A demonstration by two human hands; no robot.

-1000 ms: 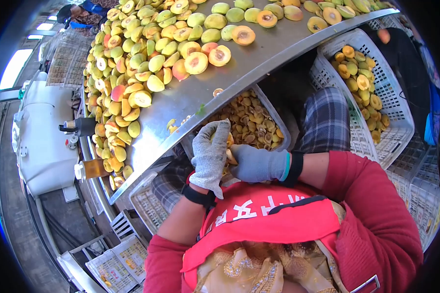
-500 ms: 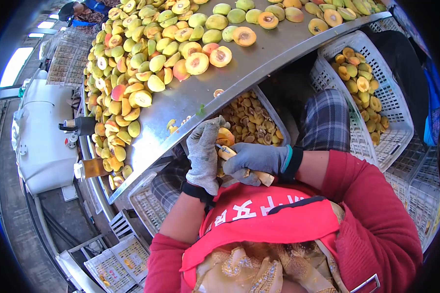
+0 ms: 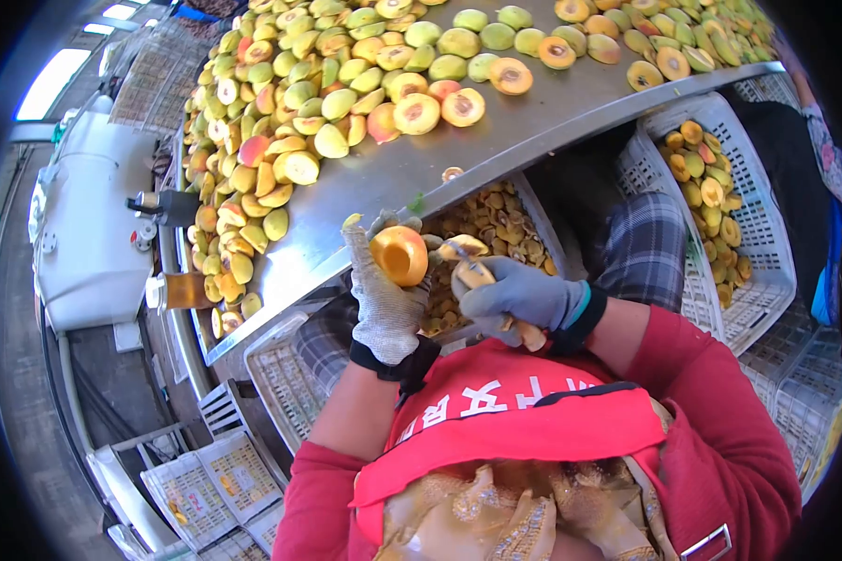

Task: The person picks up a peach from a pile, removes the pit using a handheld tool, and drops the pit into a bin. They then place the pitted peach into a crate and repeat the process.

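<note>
In the head view my left hand (image 3: 384,313), in a pale knitted glove, is closed around a peach half (image 3: 400,256). The cut side faces up and shows a smooth round hollow without a stone. My right hand (image 3: 529,297), gloved in grey, grips a pitting knife by its wooden handle (image 3: 474,273). A scooped-out piece with brown stone (image 3: 463,247) is at the blade, just right of the peach half. Below both hands, a bin (image 3: 544,229) of cut-out stones and scraps stands under the table edge.
A metal table (image 3: 346,206) carries a large heap of peach halves (image 3: 281,131). On the right stands a white crate (image 3: 767,206) with more halves, close to another person's dark clothing (image 3: 767,140). White crates (image 3: 215,477) are at lower left; a white tank (image 3: 89,234) is behind.
My hands have moved apart. The peach half has turned to show its hollow, and the knife now stands away from it with the scooped-out piece at the blade. The view has shifted slightly.
</note>
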